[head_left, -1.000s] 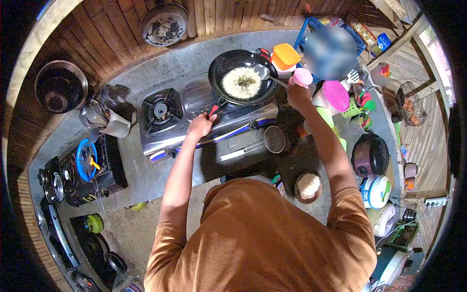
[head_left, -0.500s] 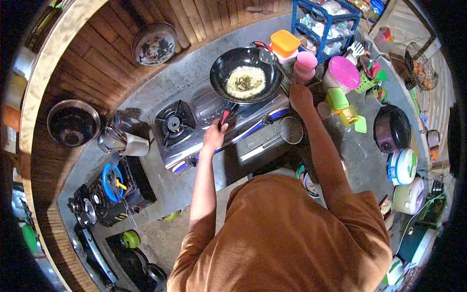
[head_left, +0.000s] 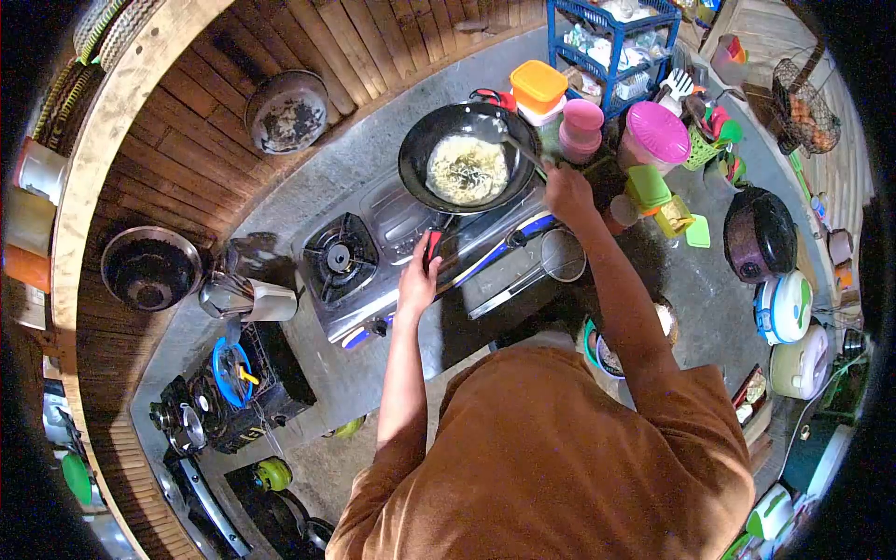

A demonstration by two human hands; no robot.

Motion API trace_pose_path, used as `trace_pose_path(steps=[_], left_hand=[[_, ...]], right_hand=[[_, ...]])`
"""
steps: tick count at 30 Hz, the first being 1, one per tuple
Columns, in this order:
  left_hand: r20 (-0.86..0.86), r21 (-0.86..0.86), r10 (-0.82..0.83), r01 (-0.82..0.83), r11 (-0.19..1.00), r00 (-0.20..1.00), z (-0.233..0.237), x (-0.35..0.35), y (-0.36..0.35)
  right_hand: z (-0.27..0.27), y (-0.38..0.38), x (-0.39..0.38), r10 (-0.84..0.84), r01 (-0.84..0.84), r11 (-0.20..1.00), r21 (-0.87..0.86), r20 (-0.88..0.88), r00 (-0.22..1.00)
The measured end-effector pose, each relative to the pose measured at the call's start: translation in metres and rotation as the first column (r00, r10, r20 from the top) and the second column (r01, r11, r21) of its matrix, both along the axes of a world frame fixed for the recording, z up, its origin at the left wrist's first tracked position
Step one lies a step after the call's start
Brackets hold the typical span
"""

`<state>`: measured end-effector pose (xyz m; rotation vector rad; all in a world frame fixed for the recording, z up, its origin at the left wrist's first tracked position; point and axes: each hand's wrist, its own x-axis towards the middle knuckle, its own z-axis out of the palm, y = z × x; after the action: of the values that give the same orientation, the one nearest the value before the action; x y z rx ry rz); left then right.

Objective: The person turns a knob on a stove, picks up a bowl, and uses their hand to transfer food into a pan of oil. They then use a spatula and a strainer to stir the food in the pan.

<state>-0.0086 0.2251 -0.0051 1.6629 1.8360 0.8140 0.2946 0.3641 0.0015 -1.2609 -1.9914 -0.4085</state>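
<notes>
A black wok (head_left: 417, 173) sits on the right side of the silver gas stove (head_left: 392, 210). In its bottom lies a pale yellow, frothy food (head_left: 469, 171) with white streaks across its darker middle. My left hand (head_left: 417, 283) is closed on the wok's red and black handle (head_left: 433, 245). Over at the wok's right rim, my right hand (head_left: 567, 193) grips the handle of a metal spatula (head_left: 525, 147), whose blade reaches inside the wok above the food. A round wire-mesh strainer (head_left: 563, 255) rests along the stove's front, below my right hand.
To the left is an unused burner (head_left: 340, 258), beside a metal utensil holder (head_left: 271, 301). Pink tubs (head_left: 581, 131), an orange-lidded box (head_left: 539, 86) and green containers (head_left: 648, 189) crowd the right of the wok. A blue rack (head_left: 611, 51) stands behind them; a dark rice cooker (head_left: 758, 233) is farther right.
The spatula has swung from the wok's far right rim inward over the food. White streaks now show on the food's surface. My right hand has moved slightly down and left.
</notes>
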Motion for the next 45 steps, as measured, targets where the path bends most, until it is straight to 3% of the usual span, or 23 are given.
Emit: trace_pose_path(steps=[2,6,8,11,14,16,20,22,24,26,27,28,30,32,33,34,35,36,39,40,42,43,45], left_hand=[[-0.016,0.07,-0.037,0.038,0.997,0.999,-0.003,-0.001,0.001],[-0.004,-0.015,-0.006,0.006,1.0,1.0,0.006,0.003,0.002],[-0.009,-0.03,0.01,-0.01,0.999,1.0,0.006,0.004,0.001],[0.015,0.023,0.025,-0.025,0.999,1.0,0.005,0.005,0.001],[0.04,-0.001,0.054,-0.054,0.999,0.998,0.008,0.006,0.002],[0.036,-0.106,0.085,-0.081,0.991,0.996,0.02,0.009,0.001],[0.087,-0.056,0.063,-0.059,0.997,0.994,0.008,0.002,0.004],[0.051,-0.121,0.083,-0.076,0.99,0.995,0.013,0.004,0.003],[0.051,-0.144,0.1,-0.092,0.985,0.994,0.014,0.005,0.002],[0.012,-0.12,0.088,-0.086,0.989,0.996,0.009,0.004,0.002],[-0.008,-0.126,0.095,-0.095,0.987,0.995,0.007,0.004,0.003],[0.001,-0.127,0.096,-0.095,0.987,0.995,0.006,0.004,0.003],[-0.005,-0.094,0.1,-0.1,0.991,0.995,0.006,0.005,0.001],[0.003,-0.111,0.11,-0.109,0.988,0.994,0.011,0.007,0.001],[0.008,-0.111,0.116,-0.114,0.987,0.993,0.012,0.007,0.0],[0.012,-0.113,0.123,-0.121,0.986,0.992,0.012,0.008,0.0],[0.027,-0.136,0.127,-0.122,0.983,0.992,0.012,0.007,0.0],[0.03,-0.137,0.13,-0.124,0.983,0.991,0.012,0.008,0.001],[0.014,-0.217,0.143,-0.136,0.967,0.99,0.014,0.009,-0.007],[0.021,-0.214,0.146,-0.139,0.967,0.989,0.014,0.009,-0.008],[0.028,-0.21,0.151,-0.142,0.967,0.988,0.014,0.009,-0.008],[0.033,-0.2,0.146,-0.137,0.97,0.989,0.013,0.009,-0.008],[0.039,-0.189,0.144,-0.134,0.973,0.989,0.01,0.008,-0.008]], right_hand=[[0.013,0.001,0.005,-0.145,0.155,0.987,-0.037,0.186,0.972],[0.04,0.013,0.009,-0.084,0.095,0.995,-0.039,0.224,0.971],[0.078,0.011,-0.008,-0.015,0.134,0.899,-0.416,0.277,0.961],[0.07,0.044,-0.025,0.093,0.076,0.876,-0.476,0.322,0.942],[0.083,0.061,-0.043,0.175,0.026,0.885,-0.465,0.384,0.907],[0.077,0.077,-0.053,0.222,0.012,0.858,-0.513,0.392,0.893],[0.086,0.076,-0.056,0.249,-0.006,0.835,-0.55,0.369,0.895],[0.082,0.074,-0.042,0.318,-0.16,0.856,-0.492,0.256,0.913],[0.056,0.087,-0.027,0.361,-0.189,0.815,-0.548,0.225,0.905],[0.045,0.088,-0.011,0.244,-0.071,0.832,-0.551,0.247,0.938],[0.052,0.081,-0.005,0.199,0.033,0.821,-0.57,0.34,0.919],[0.051,0.074,-0.001,0.2,0.037,0.821,-0.569,0.348,0.916],[0.044,0.066,0.014,0.078,0.12,0.891,-0.437,0.408,0.91],[-0.046,0.127,0.061,0.328,-0.056,0.904,-0.423,0.604,0.726],[-0.04,0.127,0.059,0.427,-0.157,0.892,-0.424,0.673,0.604],[-0.036,0.123,0.058,0.43,-0.159,0.891,-0.426,0.676,0.599],[-0.032,0.117,0.059,0.473,-0.123,0.73,-0.672,0.368,0.8],[0.001,0.094,0.045,0.374,-0.169,0.498,-0.851,0.035,0.927],[0.053,0.047,0.021,0.435,-0.244,0.413,-0.877,-0.045,0.899],[0.06,0.041,0.015,0.443,-0.242,0.413,-0.878,-0.039,0.896],[0.07,0.03,0.009,0.395,-0.186,0.64,-0.746,0.112,0.912],[0.077,0.024,0.01,0.398,-0.185,0.639,-0.746,0.115,0.91],[0.087,0.017,0.01,0.349,-0.209,0.884,-0.419,0.291,0.891]])
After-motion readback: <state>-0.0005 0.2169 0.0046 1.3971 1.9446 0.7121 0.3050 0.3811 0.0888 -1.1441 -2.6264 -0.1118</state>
